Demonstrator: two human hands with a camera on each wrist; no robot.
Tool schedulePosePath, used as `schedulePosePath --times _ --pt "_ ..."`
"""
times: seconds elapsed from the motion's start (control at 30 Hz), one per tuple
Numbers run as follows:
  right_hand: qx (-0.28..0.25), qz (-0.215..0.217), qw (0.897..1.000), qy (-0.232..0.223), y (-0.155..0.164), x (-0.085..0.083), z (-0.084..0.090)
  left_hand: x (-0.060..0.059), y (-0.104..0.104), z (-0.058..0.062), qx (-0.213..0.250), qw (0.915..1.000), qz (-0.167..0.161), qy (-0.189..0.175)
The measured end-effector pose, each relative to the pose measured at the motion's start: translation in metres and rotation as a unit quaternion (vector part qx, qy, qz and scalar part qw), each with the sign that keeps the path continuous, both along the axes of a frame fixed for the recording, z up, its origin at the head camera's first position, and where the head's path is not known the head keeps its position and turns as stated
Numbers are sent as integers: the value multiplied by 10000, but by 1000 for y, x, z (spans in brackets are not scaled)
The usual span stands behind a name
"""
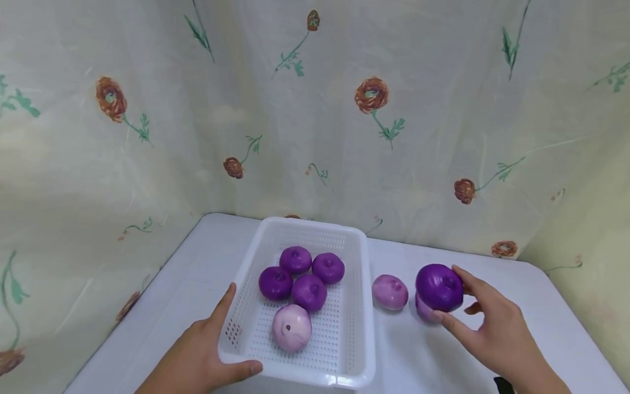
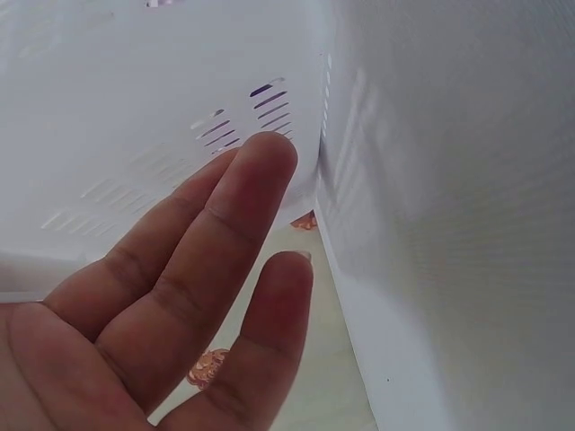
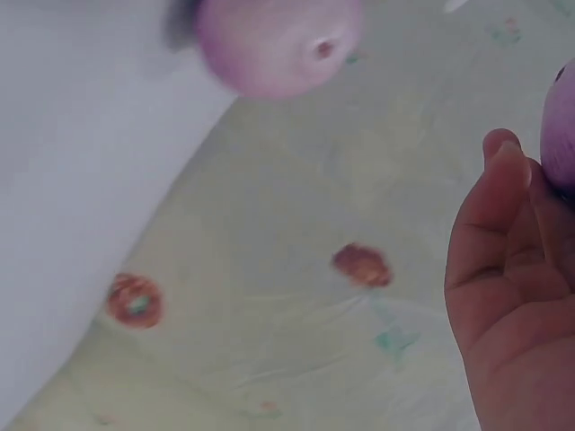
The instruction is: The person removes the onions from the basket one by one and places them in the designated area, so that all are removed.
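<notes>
My right hand (image 1: 502,323) holds a dark purple onion (image 1: 439,288) between thumb and fingers, at the right of the table. Partly hidden behind it is another, paler onion (image 1: 424,309). Left of these, a pink-purple onion (image 1: 390,292) lies beside a white plastic basket (image 1: 370,328). My left hand (image 1: 197,350) is at the basket's near left corner, thumb by the front rim and forefinger along the left side. In the left wrist view its fingers (image 2: 211,242) extend outside the slotted wall. Inside the basket are several purple onions (image 1: 309,293) and one with its pale end up (image 1: 292,328).
A white table (image 1: 197,273) carries everything. Behind and at both sides hangs a pale curtain (image 1: 305,120) with printed orange flowers. A small dark object (image 1: 503,385) shows beneath my right wrist.
</notes>
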State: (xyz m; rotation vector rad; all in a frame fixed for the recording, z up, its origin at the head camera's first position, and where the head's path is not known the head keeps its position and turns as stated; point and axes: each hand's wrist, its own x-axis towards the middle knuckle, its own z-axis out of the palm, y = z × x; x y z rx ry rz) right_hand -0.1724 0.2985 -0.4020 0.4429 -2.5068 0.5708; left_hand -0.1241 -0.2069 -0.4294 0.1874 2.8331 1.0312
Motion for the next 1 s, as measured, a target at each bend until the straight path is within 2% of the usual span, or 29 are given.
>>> schedulePosePath --times 0.2,0.4,0.53,0.73,1.0 --pt "-493 -662 9962 -271 43 -11 -20 -1 3 -2 -25 10000 -48 -12" --pt "-530 -1077 9896 -791 59 -18 -36 -1 3 -4 -298 9995 -33 91" --pt "-519 -1156 9865 -1036 62 -21 -43 -1 3 -2 -411 9992 27 -3" --pt "-467 -1222 9793 -1544 67 -23 -50 -2 3 -1 -299 9993 50 -210" --pt "-123 -1376 9674 -2121 79 -27 -62 -2 3 -2 -308 9994 42 -174"
